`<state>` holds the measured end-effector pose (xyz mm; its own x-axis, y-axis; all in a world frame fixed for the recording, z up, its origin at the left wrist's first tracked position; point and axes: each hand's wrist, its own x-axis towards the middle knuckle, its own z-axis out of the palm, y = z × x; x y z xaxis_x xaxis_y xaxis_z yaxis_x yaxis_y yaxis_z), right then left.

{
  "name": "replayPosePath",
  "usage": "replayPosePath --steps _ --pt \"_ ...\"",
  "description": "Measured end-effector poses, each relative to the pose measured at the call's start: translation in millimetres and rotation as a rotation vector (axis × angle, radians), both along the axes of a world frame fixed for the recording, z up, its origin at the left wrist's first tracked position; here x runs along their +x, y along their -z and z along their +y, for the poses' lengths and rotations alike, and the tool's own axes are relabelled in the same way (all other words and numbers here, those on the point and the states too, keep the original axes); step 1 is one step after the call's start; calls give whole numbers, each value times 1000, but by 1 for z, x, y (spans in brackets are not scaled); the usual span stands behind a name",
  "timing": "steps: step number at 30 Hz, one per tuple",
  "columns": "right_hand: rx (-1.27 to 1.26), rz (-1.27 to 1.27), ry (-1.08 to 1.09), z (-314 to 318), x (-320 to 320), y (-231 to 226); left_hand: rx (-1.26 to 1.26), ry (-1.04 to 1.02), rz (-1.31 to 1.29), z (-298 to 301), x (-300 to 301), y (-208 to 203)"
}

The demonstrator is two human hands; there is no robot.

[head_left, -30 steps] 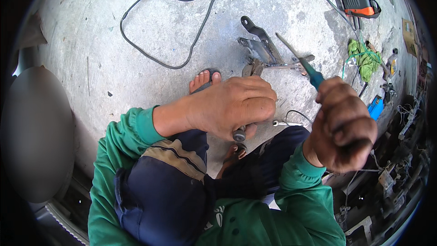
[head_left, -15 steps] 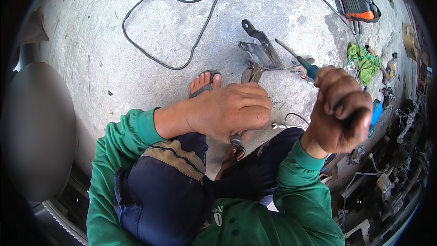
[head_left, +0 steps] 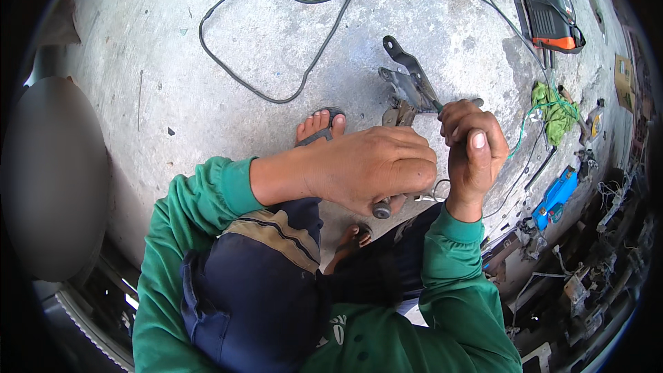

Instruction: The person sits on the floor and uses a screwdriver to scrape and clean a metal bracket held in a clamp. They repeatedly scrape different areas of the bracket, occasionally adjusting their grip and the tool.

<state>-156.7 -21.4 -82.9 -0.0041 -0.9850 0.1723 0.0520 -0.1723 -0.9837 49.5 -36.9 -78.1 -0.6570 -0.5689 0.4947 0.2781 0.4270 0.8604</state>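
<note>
My left hand (head_left: 376,166) is wrapped round a pair of locking pliers (head_left: 398,115). Their jaws come out beyond my knuckles at the near end of a dark metal bracket (head_left: 407,83), and the round handle end shows below my fingers. The bracket has two arms with holes at their tips. In my right hand (head_left: 475,145), closed just right of the bracket, is a screwdriver (head_left: 438,106). Only a bit of its green handle shows clearly, pointing toward the bracket; whether its tip touches the metal I cannot tell.
A black cable (head_left: 304,79) loops over the concrete floor (head_left: 166,41) ahead. At the far right stand an orange and black machine (head_left: 549,10) and a green rag (head_left: 558,116). Nearer lie a blue object (head_left: 556,197) and piled metal parts (head_left: 580,290). My sandaled foot (head_left: 319,126) is beside my left hand.
My right hand has come left and swung the screwdriver in to the bracket. The left hand keeps hold of the locking pliers, whose handle end has shifted right. The whole view has shifted slightly.
</note>
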Motion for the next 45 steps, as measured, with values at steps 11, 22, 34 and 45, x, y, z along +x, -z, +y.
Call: replayPosePath --steps 11,22,34,45 --pt "-262 -86 -68 4 -17 -73 -16 39 12 -3 -2 -1" --pt "-191 -79 -55 10 -19 -27 -26 21 3 1 1 6" --pt "-140 -106 -9 -2 -26 -23 -44 32 -32 -6 -3 2" --pt "-311 -179 -113 -1 -37 -56 -33 20 -32 -2 -1 5"
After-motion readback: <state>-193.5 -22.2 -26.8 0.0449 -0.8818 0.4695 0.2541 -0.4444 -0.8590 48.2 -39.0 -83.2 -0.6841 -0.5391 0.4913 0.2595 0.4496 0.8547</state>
